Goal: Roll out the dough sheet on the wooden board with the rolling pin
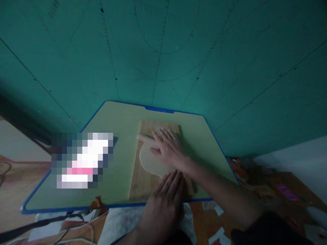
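Note:
A flat, pale sheet of dough (pixel 151 159) lies on a wooden cutting board (pixel 138 185). My right hand (pixel 168 146) rests palm down over a thin rolling pin (pixel 143 136), its fingers stretched and spread. Only the pin's left end shows past the hand, on the far part of the dough. At the dough's near edge, my left hand (pixel 163 197) has its fingers pressed together on the rim. Its thumb is hidden, and the right side of the dough is covered by my hands.
Beneath the board is a pale green tabletop (pixel 114 163) with a blue rim. A blurred-out bright object (pixel 84 160) lies on its left. A green wall (pixel 163 61) rises behind. Cables (pixel 76 228) and paper scraps (pixel 219 234) lie below the near edge.

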`<state>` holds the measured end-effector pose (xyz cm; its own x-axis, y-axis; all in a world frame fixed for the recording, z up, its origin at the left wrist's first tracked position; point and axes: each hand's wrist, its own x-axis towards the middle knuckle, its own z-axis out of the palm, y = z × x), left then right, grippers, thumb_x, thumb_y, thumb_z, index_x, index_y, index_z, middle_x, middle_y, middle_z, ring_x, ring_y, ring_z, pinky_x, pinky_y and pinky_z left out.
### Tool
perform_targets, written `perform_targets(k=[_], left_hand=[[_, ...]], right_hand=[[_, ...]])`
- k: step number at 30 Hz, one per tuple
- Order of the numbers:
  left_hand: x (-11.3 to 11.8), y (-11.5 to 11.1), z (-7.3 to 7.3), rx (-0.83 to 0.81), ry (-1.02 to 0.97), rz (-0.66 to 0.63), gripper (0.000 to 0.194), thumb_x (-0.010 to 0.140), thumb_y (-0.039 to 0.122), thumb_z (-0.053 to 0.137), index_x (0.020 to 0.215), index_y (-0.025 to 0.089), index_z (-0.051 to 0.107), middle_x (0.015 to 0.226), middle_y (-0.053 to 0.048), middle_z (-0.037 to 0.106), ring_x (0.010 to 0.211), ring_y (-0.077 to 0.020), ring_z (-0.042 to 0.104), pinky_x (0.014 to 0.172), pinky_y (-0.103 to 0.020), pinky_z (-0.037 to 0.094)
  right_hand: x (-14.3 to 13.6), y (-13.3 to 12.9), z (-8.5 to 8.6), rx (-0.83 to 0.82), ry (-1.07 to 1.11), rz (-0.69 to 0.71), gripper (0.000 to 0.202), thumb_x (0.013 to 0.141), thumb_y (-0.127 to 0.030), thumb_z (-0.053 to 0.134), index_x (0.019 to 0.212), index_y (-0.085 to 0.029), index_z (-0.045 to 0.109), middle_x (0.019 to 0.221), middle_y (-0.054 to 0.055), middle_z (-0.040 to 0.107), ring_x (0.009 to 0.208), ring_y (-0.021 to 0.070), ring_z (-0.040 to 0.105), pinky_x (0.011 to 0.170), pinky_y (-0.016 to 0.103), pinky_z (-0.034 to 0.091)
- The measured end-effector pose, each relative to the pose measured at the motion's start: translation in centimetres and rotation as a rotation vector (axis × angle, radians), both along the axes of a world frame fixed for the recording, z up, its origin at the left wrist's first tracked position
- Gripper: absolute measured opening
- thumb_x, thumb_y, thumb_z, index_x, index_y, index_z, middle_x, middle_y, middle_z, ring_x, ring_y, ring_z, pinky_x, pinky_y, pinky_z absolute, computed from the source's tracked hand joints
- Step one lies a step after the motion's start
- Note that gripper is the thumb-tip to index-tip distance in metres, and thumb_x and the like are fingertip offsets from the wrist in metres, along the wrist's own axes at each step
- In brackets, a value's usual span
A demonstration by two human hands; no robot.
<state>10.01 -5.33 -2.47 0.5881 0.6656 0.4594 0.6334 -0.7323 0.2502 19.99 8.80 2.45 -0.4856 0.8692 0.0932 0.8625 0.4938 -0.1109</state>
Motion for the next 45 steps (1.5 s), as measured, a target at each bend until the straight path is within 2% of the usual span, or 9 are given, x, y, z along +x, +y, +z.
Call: perform_targets(k=[6,10,15,21,24,28,33,41,45], left_hand=[[-0.3,0.1,0.1,0.058,0.050,0.022,0.057,0.087,0.014,0.049,0.143,0.007,0.050,0.151,-0.014,0.052,0.138,-0.0285,0.051,0.112,-0.042,0.048],[0.0,0.0,0.0,0.041,0.000,0.018,0.056,0.085,0.013,0.050,0.140,0.008,0.052,0.147,-0.015,0.057,0.136,-0.0290,0.054,0.110,-0.043,0.050],[0.2,-0.1,0.2,-0.066,-0.055,0.031,0.049,0.085,0.012,0.051,0.133,0.012,0.059,0.127,-0.013,0.071,0.117,-0.0275,0.067,0.101,-0.044,0.056],[-0.1,0.2,0.2,0.040,-0.003,0.021,0.056,0.085,0.010,0.048,0.141,0.007,0.052,0.149,-0.015,0.055,0.136,-0.0292,0.053,0.109,-0.043,0.051],[-0.1,0.1,-0.1,0.031,0.013,0.034,0.057,0.085,0.010,0.047,0.142,0.007,0.050,0.150,-0.013,0.054,0.137,-0.0283,0.052,0.111,-0.043,0.049],[0.1,0.0,-0.1,0.032,0.003,0.026,0.055,0.087,0.012,0.050,0.142,0.007,0.051,0.149,-0.015,0.054,0.137,-0.0283,0.051,0.112,-0.043,0.048],[0.5,-0.2,0.1,-0.084,-0.069,0.053,0.037,0.089,0.019,0.055,0.124,0.015,0.065,0.117,-0.009,0.075,0.106,-0.0238,0.070,0.095,-0.039,0.057],[0.2,0.1,-0.3,0.033,-0.021,0.039,0.053,0.089,0.016,0.050,0.141,0.008,0.052,0.150,-0.013,0.053,0.139,-0.0264,0.049,0.115,-0.040,0.043],[0.1,0.1,-0.1,0.014,-0.060,0.030,0.057,0.083,0.010,0.050,0.139,0.008,0.053,0.146,-0.013,0.057,0.136,-0.0268,0.054,0.112,-0.042,0.047]], right_hand=[[1.9,6.3,0.8,-0.138,-0.023,-0.174,0.070,0.102,-0.061,0.034,0.150,-0.011,0.045,0.159,0.020,0.040,0.150,0.0338,0.030,0.122,0.054,0.022],[0.3,1.0,0.5,-0.111,0.064,0.023,0.062,0.101,-0.058,0.041,0.144,-0.014,0.050,0.152,0.016,0.051,0.144,0.0285,0.041,0.118,0.045,0.033],[-0.6,-3.2,0.2,-0.061,0.076,0.182,0.076,0.099,-0.060,0.043,0.156,-0.010,0.033,0.160,0.017,0.039,0.151,0.0301,0.030,0.123,0.046,0.025],[1.3,5.8,0.4,-0.110,-0.032,-0.072,0.075,0.100,-0.064,0.036,0.154,-0.012,0.040,0.163,0.020,0.032,0.153,0.0327,0.023,0.125,0.052,0.016],[1.4,7.3,0.6,-0.193,-0.024,-0.125,0.076,0.101,-0.065,0.031,0.154,-0.011,0.039,0.164,0.020,0.030,0.154,0.0340,0.020,0.123,0.054,0.018],[0.6,2.4,0.7,-0.219,0.062,0.122,0.080,0.098,-0.070,0.037,0.153,-0.012,0.040,0.160,0.020,0.038,0.149,0.0336,0.033,0.120,0.049,0.028],[0.7,-3.3,0.9,-0.136,0.021,0.436,0.081,0.097,-0.067,0.042,0.157,-0.012,0.032,0.164,0.016,0.032,0.153,0.0288,0.024,0.126,0.046,0.020],[-1.1,5.9,0.9,-0.099,-0.084,0.242,0.070,0.099,-0.061,0.047,0.148,-0.011,0.049,0.162,0.020,0.033,0.153,0.0314,0.024,0.126,0.052,0.016],[-1.0,5.0,0.9,-0.074,-0.023,0.230,0.064,0.097,-0.059,0.053,0.144,-0.016,0.055,0.161,0.019,0.036,0.151,0.0323,0.031,0.123,0.052,0.025]])
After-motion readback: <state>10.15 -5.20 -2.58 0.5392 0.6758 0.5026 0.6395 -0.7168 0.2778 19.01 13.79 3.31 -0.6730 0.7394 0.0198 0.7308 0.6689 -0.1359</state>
